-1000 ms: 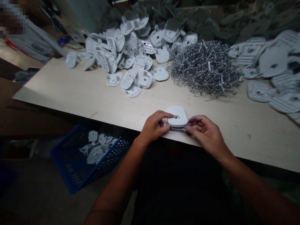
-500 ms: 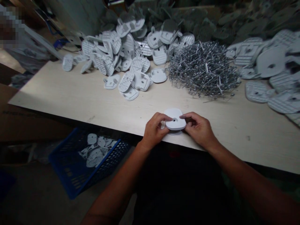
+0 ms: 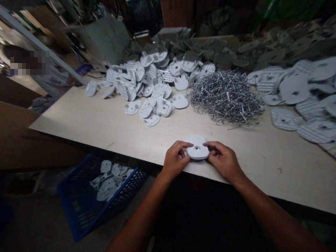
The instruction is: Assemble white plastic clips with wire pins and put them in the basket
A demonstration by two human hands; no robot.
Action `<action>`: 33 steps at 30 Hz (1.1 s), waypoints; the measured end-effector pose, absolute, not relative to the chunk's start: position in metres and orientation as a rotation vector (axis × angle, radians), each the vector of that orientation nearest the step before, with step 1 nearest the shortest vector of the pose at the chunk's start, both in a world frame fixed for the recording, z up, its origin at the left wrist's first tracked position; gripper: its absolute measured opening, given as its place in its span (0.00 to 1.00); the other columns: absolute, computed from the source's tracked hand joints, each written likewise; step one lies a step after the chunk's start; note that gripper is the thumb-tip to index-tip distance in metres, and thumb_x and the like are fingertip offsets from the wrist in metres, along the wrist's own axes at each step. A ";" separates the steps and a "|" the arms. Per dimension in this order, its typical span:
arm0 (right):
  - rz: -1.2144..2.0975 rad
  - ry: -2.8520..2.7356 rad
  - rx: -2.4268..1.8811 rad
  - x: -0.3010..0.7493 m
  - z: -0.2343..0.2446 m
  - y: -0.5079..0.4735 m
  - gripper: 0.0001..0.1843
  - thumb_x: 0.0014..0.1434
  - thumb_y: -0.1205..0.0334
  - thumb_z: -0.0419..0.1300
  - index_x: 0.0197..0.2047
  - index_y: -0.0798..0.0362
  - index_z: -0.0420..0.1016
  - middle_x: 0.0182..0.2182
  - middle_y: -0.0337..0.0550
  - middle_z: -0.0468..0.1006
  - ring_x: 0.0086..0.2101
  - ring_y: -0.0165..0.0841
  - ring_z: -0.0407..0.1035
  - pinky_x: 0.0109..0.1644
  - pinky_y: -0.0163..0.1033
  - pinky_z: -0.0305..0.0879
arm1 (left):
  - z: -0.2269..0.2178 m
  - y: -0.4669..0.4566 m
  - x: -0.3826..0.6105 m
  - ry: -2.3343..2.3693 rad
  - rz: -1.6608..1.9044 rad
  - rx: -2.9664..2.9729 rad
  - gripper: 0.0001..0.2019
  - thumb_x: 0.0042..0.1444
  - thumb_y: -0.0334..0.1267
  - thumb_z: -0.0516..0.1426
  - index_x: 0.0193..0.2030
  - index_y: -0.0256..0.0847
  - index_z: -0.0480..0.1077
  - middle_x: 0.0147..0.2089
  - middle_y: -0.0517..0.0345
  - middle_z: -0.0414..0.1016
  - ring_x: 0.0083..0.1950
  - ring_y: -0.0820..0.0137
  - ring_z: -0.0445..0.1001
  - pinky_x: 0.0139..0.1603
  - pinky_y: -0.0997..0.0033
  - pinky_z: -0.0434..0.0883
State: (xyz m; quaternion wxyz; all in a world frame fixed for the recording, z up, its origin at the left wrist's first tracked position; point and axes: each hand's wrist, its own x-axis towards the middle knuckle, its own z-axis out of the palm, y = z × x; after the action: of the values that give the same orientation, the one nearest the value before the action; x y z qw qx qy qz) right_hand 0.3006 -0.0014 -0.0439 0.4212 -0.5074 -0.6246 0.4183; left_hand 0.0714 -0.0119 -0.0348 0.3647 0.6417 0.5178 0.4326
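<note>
1. Held part: a white rounded plastic plate point(image 3: 201, 153) with a central hole, located at the near edge of the workbench point(image 3: 126, 140), directly before the person. Its smooth face is up; a pale rim shows beneath, but whether it is a second piece cannot be told.
2. Left hand point(image 3: 175, 157): forefinger on the top face, thumb at the near corner, pinching the left side.
3. Right hand point(image 3: 225, 161): forefinger and thumb close on the right side in the same way. The paired grip probably keeps the plate level and leaves the hole uncovered.
4. Wire heap point(image 3: 228, 99): tangled bent-metal pieces lie beyond the right hand, apparently for easy reach.
5. Ribbed plates: a left pile point(image 3: 135, 71) and a right pile point(image 3: 291, 89) flank the wire, presumably to separate stock from the working edge.
6. Blue crate point(image 3: 72, 196): stands below the bench, left, holding similar plates point(image 3: 107, 185).
</note>
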 end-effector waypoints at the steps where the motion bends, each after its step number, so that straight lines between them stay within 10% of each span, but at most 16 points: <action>1: 1.049 -1.560 -1.272 0.301 -0.043 -0.002 0.19 0.57 0.62 0.65 0.53 0.51 0.85 0.31 0.40 0.79 0.26 0.30 0.67 0.31 0.36 0.63 | -0.034 -0.012 0.070 1.319 1.110 1.624 0.20 0.53 0.26 0.63 0.53 0.42 0.81 0.48 0.55 0.80 0.32 0.77 0.71 0.35 0.73 0.69; 11: 1.250 -1.297 -1.224 0.299 -0.045 0.001 0.21 0.57 0.56 0.67 0.53 0.54 0.82 0.25 0.36 0.72 0.24 0.31 0.65 0.26 0.35 0.61 | -0.019 -0.014 0.059 1.280 0.980 1.213 0.32 0.66 0.48 0.63 0.74 0.43 0.66 0.63 0.41 0.77 0.45 0.65 0.81 0.32 0.73 0.70; 19: 1.214 -1.216 -1.180 0.297 -0.043 -0.001 0.20 0.56 0.56 0.70 0.51 0.53 0.83 0.30 0.41 0.79 0.29 0.34 0.73 0.33 0.36 0.71 | -0.003 -0.013 0.071 1.333 0.937 0.949 0.43 0.62 0.63 0.62 0.72 0.31 0.65 0.46 0.43 0.82 0.44 0.60 0.82 0.43 0.62 0.79; 27: 1.370 -1.109 -1.124 0.291 -0.024 -0.003 0.27 0.55 0.50 0.74 0.56 0.50 0.79 0.44 0.49 0.85 0.42 0.43 0.81 0.46 0.44 0.79 | 0.016 -0.013 0.084 1.135 0.879 0.818 0.34 0.55 0.62 0.68 0.57 0.33 0.76 0.47 0.42 0.84 0.38 0.59 0.85 0.36 0.64 0.80; 33: 1.744 -0.908 -1.061 0.295 0.003 -0.003 0.35 0.61 0.41 0.72 0.66 0.48 0.76 0.63 0.53 0.78 0.60 0.49 0.74 0.62 0.53 0.73 | 0.027 -0.015 0.077 1.039 1.041 0.837 0.34 0.51 0.53 0.74 0.58 0.35 0.73 0.50 0.42 0.86 0.49 0.56 0.86 0.51 0.60 0.81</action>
State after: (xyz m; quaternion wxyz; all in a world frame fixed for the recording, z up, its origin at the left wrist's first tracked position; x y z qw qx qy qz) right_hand 0.2953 -0.0026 0.0025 0.4382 -0.4269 -0.3651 0.7017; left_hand 0.0773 -0.0149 0.0265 0.6629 0.3704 0.4599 0.4604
